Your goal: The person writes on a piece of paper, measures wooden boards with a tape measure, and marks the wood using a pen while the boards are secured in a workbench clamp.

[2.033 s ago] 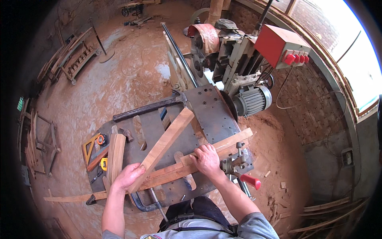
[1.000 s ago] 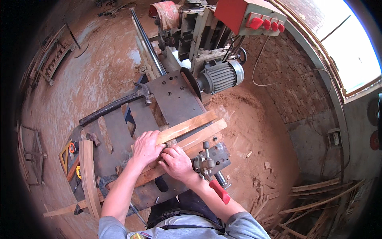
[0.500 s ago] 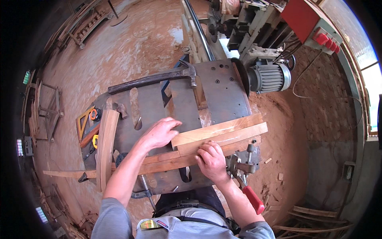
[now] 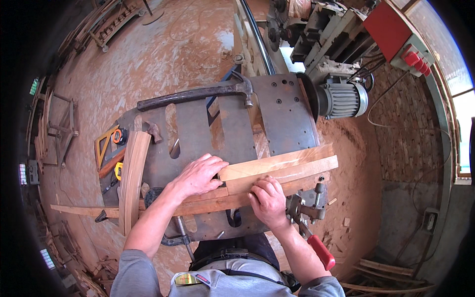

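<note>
Two pale wooden pieces [image 4: 282,162] lie side by side over a long, slightly curved wooden strip [image 4: 208,205] on the metal machine table [image 4: 193,133]. My right hand [image 4: 268,199] has its fingers curled against the near edge of the pale pieces, pressing on the nearer one. At their left end is my left hand [image 4: 200,175], thumb and fingers apart, fingertips close to or touching the end. A toggle clamp with a red handle [image 4: 320,251] sits right of my right hand. Below my left forearm, a metal screw clamp [image 4: 182,232] stands at the table's near edge.
A claw hammer [image 4: 198,94] lies across the far part of the slotted table. At left are curved wooden pieces [image 4: 132,183], a yellow set square [image 4: 104,143] and tape measures [image 4: 118,136]. A grey motor [image 4: 344,98] and red switch box [image 4: 388,27] stand at far right.
My left hand has come down nearer to the left end of the pale pieces. The right hand keeps its place on them. The whole view has shifted slightly.
</note>
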The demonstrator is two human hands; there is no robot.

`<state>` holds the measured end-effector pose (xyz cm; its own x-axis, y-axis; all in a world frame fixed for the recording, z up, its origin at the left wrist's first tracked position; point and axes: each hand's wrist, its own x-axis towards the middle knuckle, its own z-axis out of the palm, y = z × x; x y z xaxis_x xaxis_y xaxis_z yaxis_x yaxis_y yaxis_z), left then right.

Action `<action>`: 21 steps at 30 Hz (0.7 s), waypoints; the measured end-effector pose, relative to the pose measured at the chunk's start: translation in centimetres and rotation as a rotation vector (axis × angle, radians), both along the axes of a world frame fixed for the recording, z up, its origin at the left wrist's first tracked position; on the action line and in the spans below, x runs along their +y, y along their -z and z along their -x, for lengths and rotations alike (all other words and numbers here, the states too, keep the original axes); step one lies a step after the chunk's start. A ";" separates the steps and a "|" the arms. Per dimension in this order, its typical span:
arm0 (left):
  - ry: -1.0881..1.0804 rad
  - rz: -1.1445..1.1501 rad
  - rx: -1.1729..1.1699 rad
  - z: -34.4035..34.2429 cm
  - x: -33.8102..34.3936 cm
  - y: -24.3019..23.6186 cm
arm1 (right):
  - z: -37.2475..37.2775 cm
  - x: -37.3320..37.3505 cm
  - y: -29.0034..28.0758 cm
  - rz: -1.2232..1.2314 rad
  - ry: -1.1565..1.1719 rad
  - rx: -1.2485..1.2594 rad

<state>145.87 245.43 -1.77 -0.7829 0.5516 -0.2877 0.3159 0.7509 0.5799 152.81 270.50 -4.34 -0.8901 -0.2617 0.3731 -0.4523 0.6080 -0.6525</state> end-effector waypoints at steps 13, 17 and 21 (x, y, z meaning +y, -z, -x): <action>0.005 -0.021 0.012 0.1 0.7 0.1 | -0.1 0.1 0.2 -0.018 0.000 0.000; -0.004 -0.002 0.023 0.0 0.7 0.1 | -0.2 0.0 0.3 -0.003 -0.008 -0.007; -0.011 0.010 0.009 -0.1 0.5 0.0 | -0.2 -0.2 0.2 0.004 0.001 -0.002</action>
